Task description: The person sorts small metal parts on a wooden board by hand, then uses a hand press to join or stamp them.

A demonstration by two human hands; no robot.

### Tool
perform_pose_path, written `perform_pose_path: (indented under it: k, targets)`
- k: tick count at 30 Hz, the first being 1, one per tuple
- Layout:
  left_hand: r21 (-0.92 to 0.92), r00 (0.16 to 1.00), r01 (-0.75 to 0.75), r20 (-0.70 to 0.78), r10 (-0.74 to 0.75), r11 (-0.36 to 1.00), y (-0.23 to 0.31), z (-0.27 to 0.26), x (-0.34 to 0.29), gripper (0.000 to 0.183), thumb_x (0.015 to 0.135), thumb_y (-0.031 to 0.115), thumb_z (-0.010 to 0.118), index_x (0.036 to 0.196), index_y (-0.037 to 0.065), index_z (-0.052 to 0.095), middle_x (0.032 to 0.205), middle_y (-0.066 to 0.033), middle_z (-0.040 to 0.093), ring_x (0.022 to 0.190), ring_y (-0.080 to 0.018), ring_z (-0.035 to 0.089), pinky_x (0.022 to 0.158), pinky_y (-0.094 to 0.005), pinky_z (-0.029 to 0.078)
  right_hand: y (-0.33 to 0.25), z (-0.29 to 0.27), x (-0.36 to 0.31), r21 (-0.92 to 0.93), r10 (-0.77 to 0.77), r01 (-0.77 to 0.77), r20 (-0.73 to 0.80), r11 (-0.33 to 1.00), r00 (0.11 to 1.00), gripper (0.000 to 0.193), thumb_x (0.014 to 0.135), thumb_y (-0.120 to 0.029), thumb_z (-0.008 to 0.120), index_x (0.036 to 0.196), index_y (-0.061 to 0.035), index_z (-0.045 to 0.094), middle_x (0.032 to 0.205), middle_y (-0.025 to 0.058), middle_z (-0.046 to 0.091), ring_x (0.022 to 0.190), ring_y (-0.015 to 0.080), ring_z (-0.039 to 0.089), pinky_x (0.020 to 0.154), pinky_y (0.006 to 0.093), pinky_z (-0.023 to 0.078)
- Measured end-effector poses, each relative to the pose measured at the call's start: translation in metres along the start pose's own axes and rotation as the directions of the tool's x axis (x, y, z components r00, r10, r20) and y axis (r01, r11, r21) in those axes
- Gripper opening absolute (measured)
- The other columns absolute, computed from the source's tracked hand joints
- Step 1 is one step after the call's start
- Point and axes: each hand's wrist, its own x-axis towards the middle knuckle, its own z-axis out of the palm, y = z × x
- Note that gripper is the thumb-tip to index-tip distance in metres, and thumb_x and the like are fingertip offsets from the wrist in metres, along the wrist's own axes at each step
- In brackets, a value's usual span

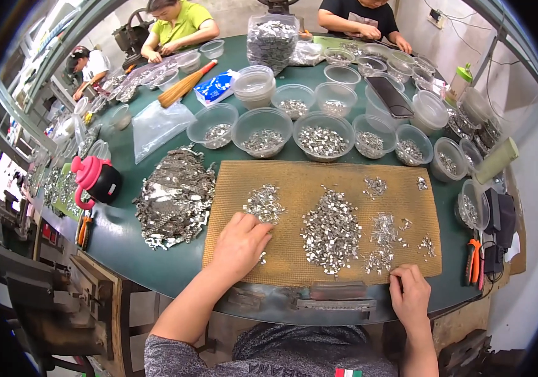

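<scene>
A tan textured mat [269, 251] lies in front of me with several heaps of small silvery metal pieces on it. My left hand [234, 245] rests on its left part, fingers bent and drawn together, just below a small heap of pieces [264, 202]. What those fingertips hold, if anything, is hidden. At the mat's lower right edge is my right hand [411, 292], with curled fingers and the thumb close to the index finger; I cannot make out anything between them. The largest heap of metal pieces [330, 231] sits between my hands, and a looser heap [382, 242] is nearer the right one.
Beyond the mat, plastic bowls [261, 133] hold more pieces. Left are a mound of metal scrap [175, 195] and a black and pink jug [97, 179]. Orange-handled pliers [472, 261] lie right. A phone [389, 96] rests on bowls. Other people work across the green table [137, 235].
</scene>
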Motion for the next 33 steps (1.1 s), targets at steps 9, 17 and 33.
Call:
perform_pose_path:
  k: [9,17,33]
  targets:
    - [-0.031,0.998,0.0,-0.056,-0.002,1.0,0.003,0.01,0.009,0.012,0.083,0.003,0.077,0.09,0.004,0.068,0.089,-0.0116,0.063,0.089,-0.0327,0.061,0.077,-0.0435,0.051,-0.012,-0.011,-0.003,0.254,-0.061,0.037,0.085,0.966,0.995,0.015,0.085,-0.002,0.074,0.097,-0.0047,0.066,0.099,0.0114,0.072,0.087,0.0317,0.072,0.076,0.039,0.058]
    - [-0.259,0.992,0.123,0.004,-0.127,0.958,0.011,0.009,0.0,0.012,0.09,-0.001,0.072,0.098,0.002,0.064,0.092,-0.0127,0.067,0.077,-0.0311,0.065,0.07,-0.04,0.052,-0.032,0.001,-0.009,0.306,-0.268,0.202,0.191,0.93,0.944,0.018,0.083,-0.005,0.077,0.099,-0.0049,0.067,0.108,0.0073,0.07,0.096,0.0285,0.07,0.087,0.0402,0.056]
    - [-0.387,0.996,0.082,0.002,-0.088,0.918,0.05,0.001,-0.028,0.024,0.084,-0.004,0.079,0.106,0.003,0.076,0.09,-0.0086,0.066,0.078,-0.0224,0.066,0.066,-0.0321,0.052,-0.043,0.0,-0.011,0.14,-0.32,0.294,0.221,0.945,0.921,0.026,0.082,-0.006,0.075,0.107,-0.0026,0.069,0.114,0.0093,0.072,0.102,0.0264,0.071,0.094,0.0423,0.057]
